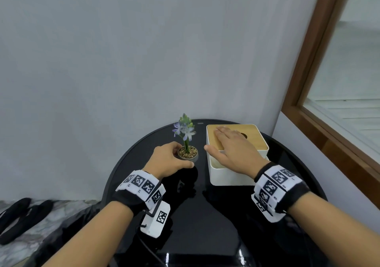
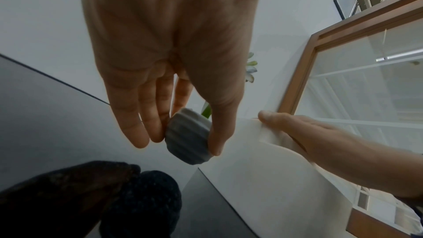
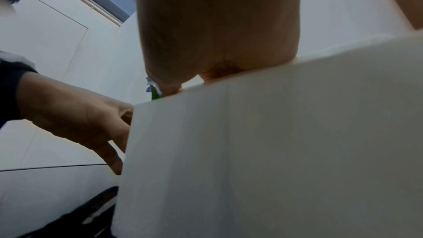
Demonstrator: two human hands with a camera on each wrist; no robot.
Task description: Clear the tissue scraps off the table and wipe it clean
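A round glossy black table (image 1: pixel 205 215) stands in a corner, and no tissue scraps show on it. Near its back edge is a small grey flower pot (image 1: pixel 188 153) with purple flowers. My left hand (image 1: pixel 177 157) grips it, fingers on the far side and thumb on the near side; the left wrist view shows the ribbed pot (image 2: pixel 187 137) held this way. To the right sits a white tissue box (image 1: pixel 230 176) with a wooden lid (image 1: pixel 255 141). My right hand (image 1: pixel 218 141) lies flat on that lid, fingers straight, thumb at the box's left rim. The box wall (image 3: pixel 274 151) fills the right wrist view.
A grey wall runs close behind the table. A wooden window frame (image 1: pixel 308 81) stands at the right. Black slippers (image 1: pixel 20 215) lie on the marble floor at the left. The table's front half reflects my arms.
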